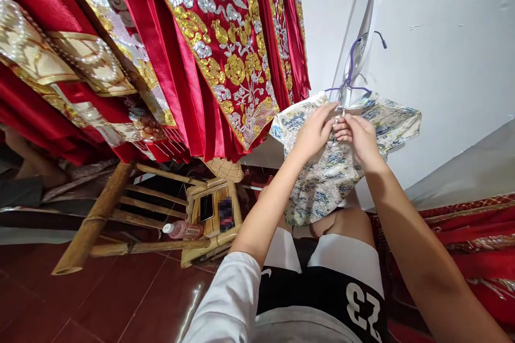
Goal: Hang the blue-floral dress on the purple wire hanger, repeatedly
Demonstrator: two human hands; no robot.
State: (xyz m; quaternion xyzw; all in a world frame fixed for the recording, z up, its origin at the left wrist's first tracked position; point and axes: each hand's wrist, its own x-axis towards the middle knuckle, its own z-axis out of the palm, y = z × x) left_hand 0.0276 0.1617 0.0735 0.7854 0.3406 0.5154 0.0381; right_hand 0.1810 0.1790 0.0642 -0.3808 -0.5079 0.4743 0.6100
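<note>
Blouse (pixel 317 193) of cream cloth with blue floral print, on a slender purple hanger (pixel 351 64) before a white wall (pixel 454 53).
The left hand (pixel 316 131) bends over the top centre of the blouse, its exact grip impossible to tell; the right hand (pixel 361 136), just beside it, pinches there with thumb and fingers drawn narrow. Red satin garments (pixel 237 59) embroidered in gold and silver hang to the left.

The 2 arms reach forward and converge, the left forearm (pixel 271 206) slanting inward from the left, the right forearm (pixel 414 236) from the right. The left hand (pixel 316 131) shows its back, fingers extended and thumb below them. Just beside it, the right hand (pixel 362 136) has its fingers curled and thumb and index pinched. The 2 thighs (pixel 349 225) show between the arms, knees bent.
</note>
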